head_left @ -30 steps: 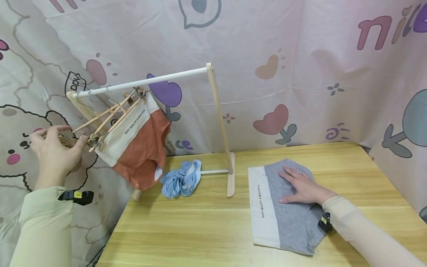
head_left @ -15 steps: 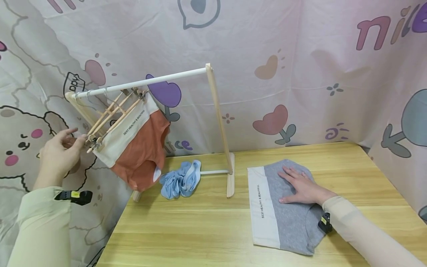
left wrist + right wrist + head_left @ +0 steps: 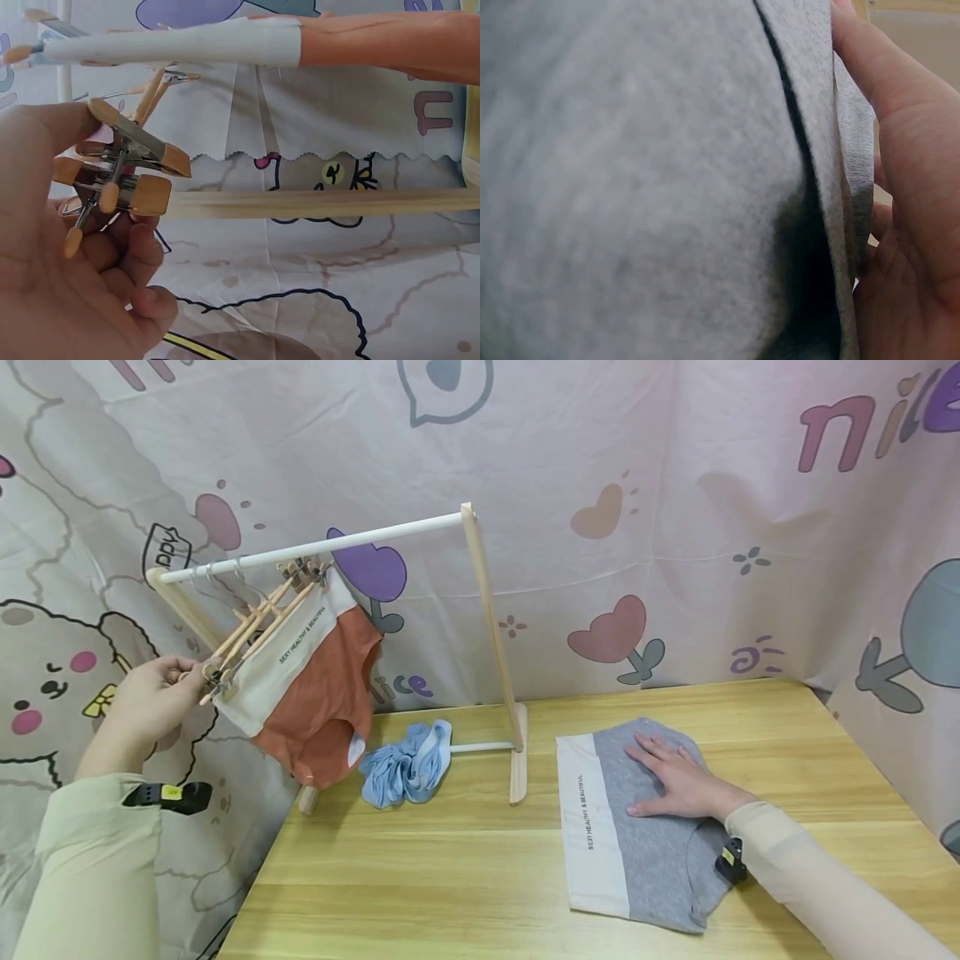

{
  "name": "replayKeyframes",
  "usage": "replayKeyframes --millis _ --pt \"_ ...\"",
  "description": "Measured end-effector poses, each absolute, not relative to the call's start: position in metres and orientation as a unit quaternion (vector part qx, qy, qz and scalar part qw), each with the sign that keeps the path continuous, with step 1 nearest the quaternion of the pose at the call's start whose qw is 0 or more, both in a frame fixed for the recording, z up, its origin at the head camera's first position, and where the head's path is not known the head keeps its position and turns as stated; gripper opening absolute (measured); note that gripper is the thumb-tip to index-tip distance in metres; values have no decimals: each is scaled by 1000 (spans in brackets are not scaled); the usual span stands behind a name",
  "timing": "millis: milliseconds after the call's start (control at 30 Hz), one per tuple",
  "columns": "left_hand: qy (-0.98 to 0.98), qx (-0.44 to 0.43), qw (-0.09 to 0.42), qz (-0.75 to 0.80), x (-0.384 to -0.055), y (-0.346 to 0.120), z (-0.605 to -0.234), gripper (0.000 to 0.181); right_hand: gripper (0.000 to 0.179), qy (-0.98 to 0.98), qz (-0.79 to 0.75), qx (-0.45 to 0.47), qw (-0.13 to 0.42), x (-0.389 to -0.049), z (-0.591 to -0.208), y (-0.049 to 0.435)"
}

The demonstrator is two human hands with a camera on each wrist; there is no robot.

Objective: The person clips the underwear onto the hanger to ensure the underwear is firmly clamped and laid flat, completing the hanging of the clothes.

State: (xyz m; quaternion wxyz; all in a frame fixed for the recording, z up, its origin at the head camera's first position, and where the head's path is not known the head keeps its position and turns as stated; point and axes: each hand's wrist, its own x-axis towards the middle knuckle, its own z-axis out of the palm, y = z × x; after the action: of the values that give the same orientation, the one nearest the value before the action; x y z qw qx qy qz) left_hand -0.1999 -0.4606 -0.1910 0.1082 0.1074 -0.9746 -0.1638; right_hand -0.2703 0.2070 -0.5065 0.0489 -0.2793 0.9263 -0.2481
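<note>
Two-tone rust and white briefs (image 3: 318, 697) hang by their waistband from a wooden clip hanger (image 3: 277, 625) on the rack. My left hand (image 3: 153, 697) is at the near end of the hangers, beside the briefs. In the left wrist view, its thumb and curled fingers hold the hangers' metal clips (image 3: 135, 161), which have wooden-coloured tips. Grey briefs (image 3: 652, 860) with a white printed waistband lie flat on the table. My right hand (image 3: 686, 785) rests on them with its fingers spread. The grey cloth (image 3: 645, 180) fills most of the right wrist view.
The drying rack (image 3: 491, 627) has a white top bar (image 3: 360, 537) and wooden legs. A crumpled light blue cloth (image 3: 405, 764) lies at its foot, by the lower bar. A printed curtain (image 3: 675, 527) stands behind the wooden table (image 3: 420, 877).
My left hand has moved right, closer to the briefs, and now holds the hanger ends. The rear hangers have swung toward the front one. My right hand has stayed in place.
</note>
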Motion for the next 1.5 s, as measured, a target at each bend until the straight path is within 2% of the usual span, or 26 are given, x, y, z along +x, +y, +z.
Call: replayKeyframes --millis 267,400,533,733,1033,1267,1500 --pt "-974 113 76 -183 -198 -455 -185 70 109 927 -246 -280 45 -271 -509 208" --pt "-972 117 76 -189 -198 -451 -180 65 108 926 -247 -281 43 -271 -509 209" --pt "-975 106 105 -162 -198 -448 -177 53 108 926 -247 -282 42 -271 -510 209" --pt "-977 109 136 -127 -198 -444 -175 52 107 926 -247 -281 42 -271 -511 209" --pt "-972 78 203 -90 -200 -440 -178 38 107 927 -249 -278 40 -271 -513 210" --pt "-951 88 278 -100 -197 -442 -188 37 106 927 -245 -280 34 -271 -513 211" --pt "-940 111 304 -109 -186 -447 -192 38 106 927 -244 -283 33 -271 -512 211"
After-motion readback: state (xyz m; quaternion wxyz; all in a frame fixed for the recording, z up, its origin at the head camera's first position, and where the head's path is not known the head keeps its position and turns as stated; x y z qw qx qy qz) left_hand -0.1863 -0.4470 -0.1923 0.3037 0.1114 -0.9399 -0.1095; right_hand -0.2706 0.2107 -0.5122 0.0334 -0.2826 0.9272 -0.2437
